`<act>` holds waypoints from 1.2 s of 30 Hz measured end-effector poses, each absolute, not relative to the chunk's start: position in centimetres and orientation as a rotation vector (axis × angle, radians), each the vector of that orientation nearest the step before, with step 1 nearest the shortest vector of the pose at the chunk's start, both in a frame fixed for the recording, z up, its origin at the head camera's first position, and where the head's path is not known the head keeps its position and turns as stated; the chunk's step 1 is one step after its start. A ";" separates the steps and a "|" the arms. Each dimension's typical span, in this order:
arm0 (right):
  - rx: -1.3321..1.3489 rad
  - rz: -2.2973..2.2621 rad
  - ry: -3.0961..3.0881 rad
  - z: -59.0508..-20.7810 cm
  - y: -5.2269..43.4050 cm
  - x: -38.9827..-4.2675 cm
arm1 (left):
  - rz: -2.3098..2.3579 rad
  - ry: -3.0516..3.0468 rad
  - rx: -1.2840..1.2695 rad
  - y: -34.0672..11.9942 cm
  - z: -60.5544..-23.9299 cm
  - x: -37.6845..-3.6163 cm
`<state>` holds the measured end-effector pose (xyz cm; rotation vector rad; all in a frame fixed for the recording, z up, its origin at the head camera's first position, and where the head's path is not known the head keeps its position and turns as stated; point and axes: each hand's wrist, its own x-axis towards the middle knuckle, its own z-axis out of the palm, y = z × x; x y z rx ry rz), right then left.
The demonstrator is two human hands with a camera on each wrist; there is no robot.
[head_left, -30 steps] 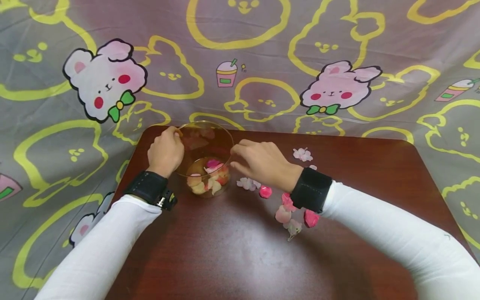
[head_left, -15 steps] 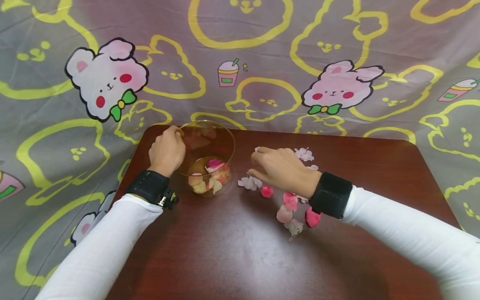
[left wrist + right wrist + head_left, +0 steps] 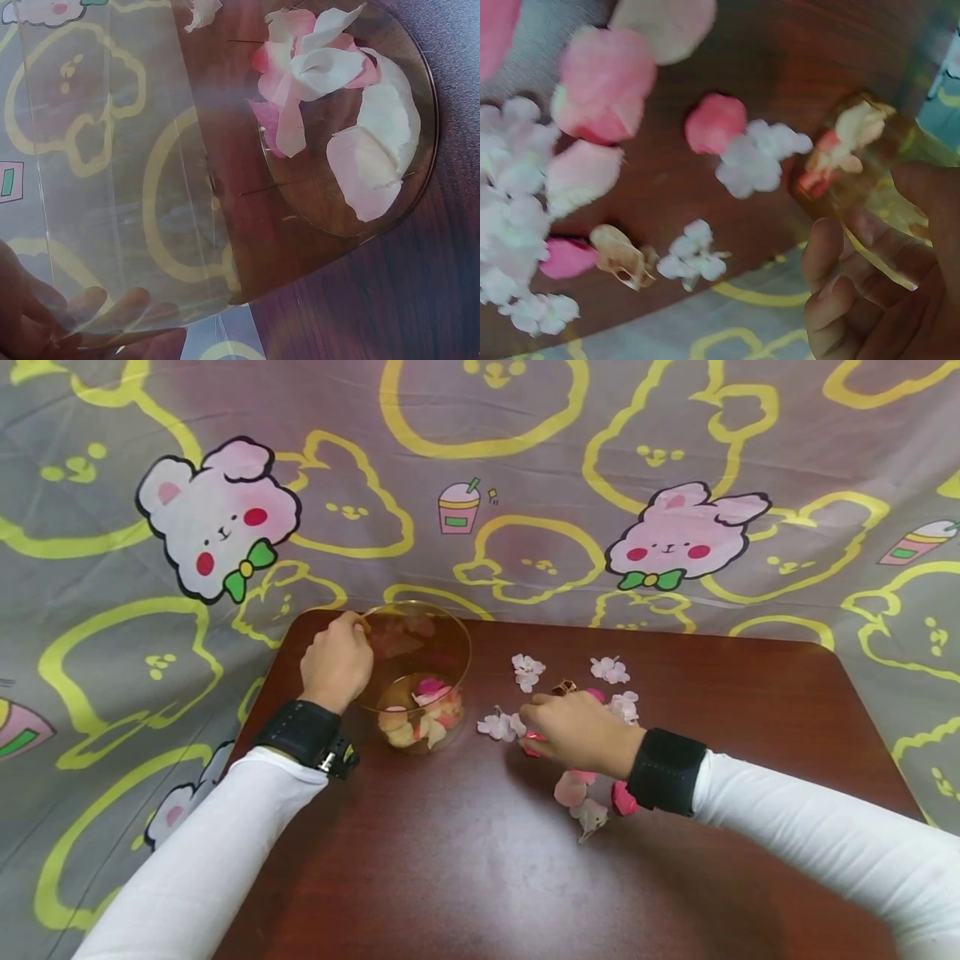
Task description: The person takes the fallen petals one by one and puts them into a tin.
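Observation:
A clear plastic cup stands at the back left of the dark wooden table, with pink and white petals in its bottom. My left hand grips its rim on the left side; its fingers show through the clear wall. My right hand hovers low over loose petals to the right of the cup, fingers loosely curled and holding nothing. A pink petal and a white blossom lie just beyond its fingertips.
More white blossoms, pink petals and a brown dried flower are scattered right of the cup. A cartoon-print cloth hangs behind and around the table.
My right hand left the cup's rim, moved right and came down toward the loose petals, uncovering blossoms behind it. The left hand and the cup stayed put.

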<state>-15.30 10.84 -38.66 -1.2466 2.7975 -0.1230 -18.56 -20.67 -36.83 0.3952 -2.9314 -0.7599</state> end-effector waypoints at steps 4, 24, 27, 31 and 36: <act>-1.203 -0.143 2.747 -39.8 11.4 -15.1 | -0.762 -2.932 0.389 -20.6 -36.9 -18.7; -1.121 -0.132 2.551 -42.3 13.0 -14.2 | -0.765 -2.930 0.394 -20.7 -36.9 -18.6; -1.112 -0.147 2.543 -42.8 13.1 -13.9 | -0.765 -2.928 0.395 -20.7 -36.9 -18.6; -1.145 -0.171 2.554 -43.5 13.3 -13.6 | -0.767 -2.926 0.395 -20.8 -36.9 -18.6; -1.192 -0.146 2.587 -44.6 13.5 -13.5 | -0.768 -2.926 0.397 -20.8 -36.8 -18.6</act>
